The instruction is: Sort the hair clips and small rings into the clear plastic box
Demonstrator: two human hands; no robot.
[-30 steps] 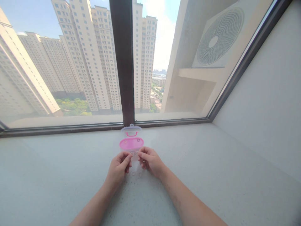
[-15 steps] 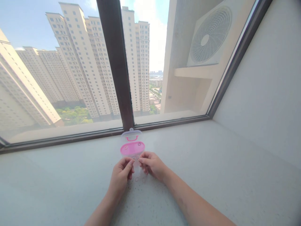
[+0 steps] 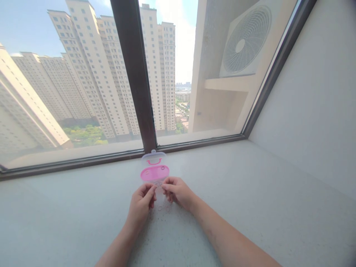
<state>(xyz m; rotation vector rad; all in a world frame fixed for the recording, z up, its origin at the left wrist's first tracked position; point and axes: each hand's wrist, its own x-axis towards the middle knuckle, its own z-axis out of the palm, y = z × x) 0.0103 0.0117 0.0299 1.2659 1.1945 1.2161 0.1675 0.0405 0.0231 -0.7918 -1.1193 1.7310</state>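
Note:
My left hand [image 3: 141,202] is closed in a pinch on a small thin ring [image 3: 156,184]. Close beside it, my right hand [image 3: 178,193] pinches a second small ring [image 3: 160,184], with the fingertips of both hands almost meeting. Just beyond them stands a clear plastic box with a pink inner tray [image 3: 151,174]; a pale ring and a dark ring lie on the tray. Its see-through lid [image 3: 147,157], with a pink handle, stands raised at the back. My hands hide the box's lower front. The rings' material is too small to make out.
Small loose rings [image 3: 160,208] lie on the pale speckled windowsill [image 3: 91,215] between my wrists. A dark window frame [image 3: 150,142] runs behind the box, and a white wall [image 3: 314,122] rises at right. Outside are tall buildings and an air-conditioner unit [image 3: 244,40].
The whole view has shifted slightly, so everything sits a little further left and up. Both hands keep their pinch on the rings, with hardly any change between them.

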